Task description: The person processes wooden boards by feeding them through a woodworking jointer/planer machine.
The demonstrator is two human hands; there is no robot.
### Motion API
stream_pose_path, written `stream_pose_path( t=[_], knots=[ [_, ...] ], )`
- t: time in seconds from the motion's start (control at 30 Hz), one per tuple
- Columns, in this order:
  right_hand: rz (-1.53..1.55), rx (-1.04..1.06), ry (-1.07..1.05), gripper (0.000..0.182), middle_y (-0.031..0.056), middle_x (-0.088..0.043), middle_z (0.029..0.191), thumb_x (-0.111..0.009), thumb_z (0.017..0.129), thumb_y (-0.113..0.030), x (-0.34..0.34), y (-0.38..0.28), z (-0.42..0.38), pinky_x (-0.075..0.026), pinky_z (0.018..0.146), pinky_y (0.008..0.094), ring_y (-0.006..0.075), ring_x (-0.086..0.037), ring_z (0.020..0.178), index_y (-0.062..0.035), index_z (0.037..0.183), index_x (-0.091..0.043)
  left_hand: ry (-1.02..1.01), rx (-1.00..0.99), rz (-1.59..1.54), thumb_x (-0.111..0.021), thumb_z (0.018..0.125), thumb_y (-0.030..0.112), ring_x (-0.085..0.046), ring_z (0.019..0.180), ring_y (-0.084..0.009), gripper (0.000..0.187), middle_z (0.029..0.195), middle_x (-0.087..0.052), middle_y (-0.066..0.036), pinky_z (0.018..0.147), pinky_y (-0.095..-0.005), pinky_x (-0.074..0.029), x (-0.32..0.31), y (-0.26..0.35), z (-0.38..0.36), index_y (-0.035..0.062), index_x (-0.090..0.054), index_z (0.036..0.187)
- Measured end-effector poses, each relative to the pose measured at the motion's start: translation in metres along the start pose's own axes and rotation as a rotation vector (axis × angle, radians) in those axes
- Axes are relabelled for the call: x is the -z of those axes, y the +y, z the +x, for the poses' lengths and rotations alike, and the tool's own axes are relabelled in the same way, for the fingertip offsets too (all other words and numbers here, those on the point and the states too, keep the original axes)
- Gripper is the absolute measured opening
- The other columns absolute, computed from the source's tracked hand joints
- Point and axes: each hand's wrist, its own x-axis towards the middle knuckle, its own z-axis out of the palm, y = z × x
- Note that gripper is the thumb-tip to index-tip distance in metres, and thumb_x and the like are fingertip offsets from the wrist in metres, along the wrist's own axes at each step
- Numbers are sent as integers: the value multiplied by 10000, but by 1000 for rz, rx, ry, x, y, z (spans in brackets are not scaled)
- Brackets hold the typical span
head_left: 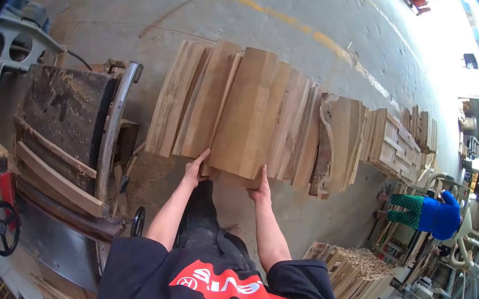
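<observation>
A wide, smooth wooden board [242, 114] lies lengthwise in front of me, on top of a row of stacked planks. My left hand [196, 167] grips the left corner of its near end, thumb up along the edge. At the right corner, my right hand [261, 185] holds the same end with the thumb upward and the other fingers curled underneath. Another board edge shows between my hands just below it. Paler planks [177, 100] stand close on the left, and a plank with a rough bark edge [325, 145] leans among those on the right.
A woodworking machine with a dark, sawdust-strewn bed [66, 101] and a handwheel [2, 228] stands on the left. More timber stacks [396, 142] are at the right, with a pile of boards [349, 276] nearer me. A person in blue [439, 216] bends over farther right.
</observation>
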Motion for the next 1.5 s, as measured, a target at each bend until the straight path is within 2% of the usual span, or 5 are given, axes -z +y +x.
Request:
stream_pose_path(
  t=[0.23, 0.67, 0.93, 1.37, 1.5],
  knots=[
    [-671, 46, 212, 943, 121, -596, 1459, -649, 883, -798, -18, -8, -30, -543, 1017, 543, 320, -606, 1288, -99, 1508, -547, -225, 44, 506, -955, 676, 572, -603, 1292, -333, 965, 1382, -637, -158, 1010, -615, -518, -19, 14, -12, -8, -626, 1373],
    [-713, 136, 67, 1050, 160, -645, 1300, -603, 901, -820, 37, 47, -35, -553, 958, 482, 284, -633, 1144, 85, 1433, -557, -231, 7, 531, -916, 718, 551, -514, 1402, -423, 906, 1439, -618, -215, 1083, -718, -409, 18, -28, -28, -7, -652, 1381],
    [-721, -38, -202, 902, 143, -668, 1339, -616, 955, -731, 110, 79, -90, -562, 984, 500, 287, -649, 1213, 36, 1429, -591, -199, -54, 668, -951, 683, 538, -688, 1204, -269, 861, 1220, -758, -122, 977, -428, -516, 84, -94, -74, -4, -713, 1308],
    [-429, -22, -292, 728, 153, -620, 1466, -789, 935, -502, 33, 12, -9, -478, 1121, 488, 294, -608, 1318, -40, 1459, -585, -698, 196, -123, -817, 914, 450, -709, 1180, -203, 628, 1327, -726, -101, 985, -406, -595, 49, -41, 23, 45, -685, 1374],
    [-511, -120, -397, 741, 145, -572, 1529, -725, 979, -502, 23, 3, -25, -421, 1181, 515, 324, -560, 1378, -61, 1535, -510, -429, -49, 362, -941, 799, 240, -737, 1103, -221, 647, 1233, -755, -132, 991, -383, -603, 13, -28, -23, -5, -690, 1343]
  ],
)
